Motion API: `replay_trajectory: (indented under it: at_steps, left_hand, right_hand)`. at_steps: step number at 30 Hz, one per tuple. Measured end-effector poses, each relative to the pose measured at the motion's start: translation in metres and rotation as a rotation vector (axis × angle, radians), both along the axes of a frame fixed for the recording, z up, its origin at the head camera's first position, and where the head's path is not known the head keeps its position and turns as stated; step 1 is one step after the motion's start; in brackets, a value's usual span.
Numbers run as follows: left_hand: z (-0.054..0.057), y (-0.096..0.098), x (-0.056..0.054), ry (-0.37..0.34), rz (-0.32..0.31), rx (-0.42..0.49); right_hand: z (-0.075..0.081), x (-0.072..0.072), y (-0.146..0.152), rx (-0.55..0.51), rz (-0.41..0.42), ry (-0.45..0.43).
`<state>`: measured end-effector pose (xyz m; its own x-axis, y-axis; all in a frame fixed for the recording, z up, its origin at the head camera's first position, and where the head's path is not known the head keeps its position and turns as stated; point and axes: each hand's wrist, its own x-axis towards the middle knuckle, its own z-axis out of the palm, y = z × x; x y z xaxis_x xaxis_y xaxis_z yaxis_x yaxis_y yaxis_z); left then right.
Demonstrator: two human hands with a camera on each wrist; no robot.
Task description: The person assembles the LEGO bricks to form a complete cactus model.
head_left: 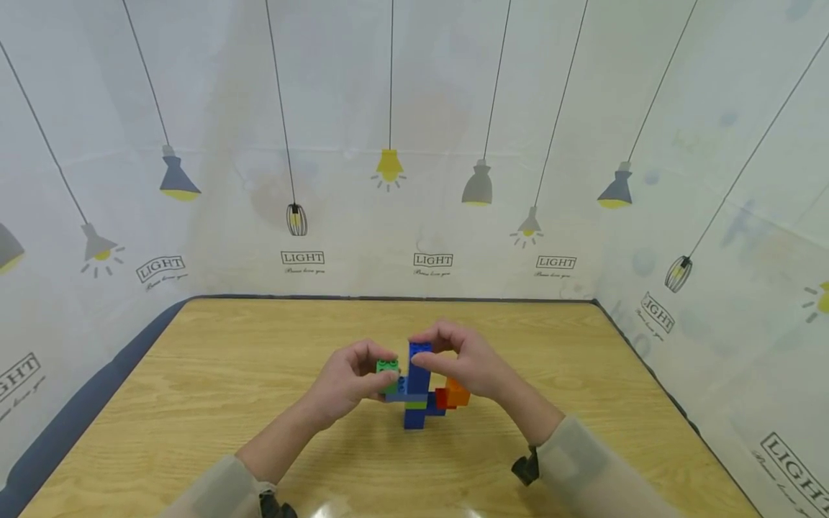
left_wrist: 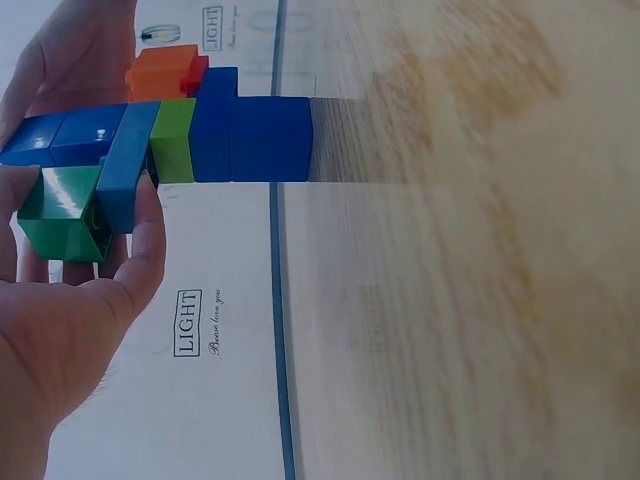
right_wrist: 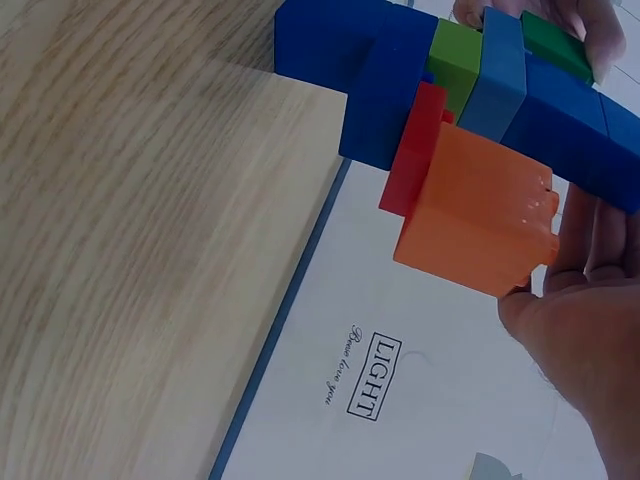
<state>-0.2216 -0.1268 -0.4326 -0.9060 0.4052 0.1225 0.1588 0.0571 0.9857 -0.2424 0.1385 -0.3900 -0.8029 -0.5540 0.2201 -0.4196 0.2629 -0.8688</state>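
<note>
A tower of toy building blocks stands upright on the wooden table. At its foot is a dark blue block (head_left: 414, 419), with a lime green block (left_wrist: 174, 140) higher up and a lighter blue brick (left_wrist: 126, 165) above that. Dark blue upper blocks (head_left: 419, 380) form the top. My left hand (head_left: 338, 385) pinches a green block (head_left: 387, 366) on the lighter blue brick's left end. With thumb and fingers, my right hand (head_left: 476, 363) grips the tower's top. An orange block (right_wrist: 475, 210) and a red brick (right_wrist: 412, 150) jut out below the right hand.
The wooden table (head_left: 259, 338) spreads around the tower. Behind it and at both sides hang pale sheets (head_left: 350, 216) printed with lamps and the word LIGHT. Dark wrist cameras (head_left: 526, 467) sit at both sleeves.
</note>
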Motion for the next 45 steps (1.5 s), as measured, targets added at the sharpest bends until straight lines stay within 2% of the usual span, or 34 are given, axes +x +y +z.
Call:
replay_trajectory:
  at_steps: [15, 26, 45]
  left_hand:
    - [-0.0064, -0.0024, 0.0005, -0.035, -0.027, 0.03]
    - [-0.0034, -0.0027, 0.0005, -0.009, -0.025, 0.016]
    - [-0.0017, -0.0023, 0.0009, -0.016, -0.025, 0.02]
  right_hand:
    - [-0.0069, 0.0011, -0.0012, -0.009, -0.022, 0.001]
    - [-0.0064, -0.0002, -0.0004, -0.011, -0.022, 0.008]
    - [-0.0091, -0.0006, -0.0004, -0.026, -0.02, 0.02]
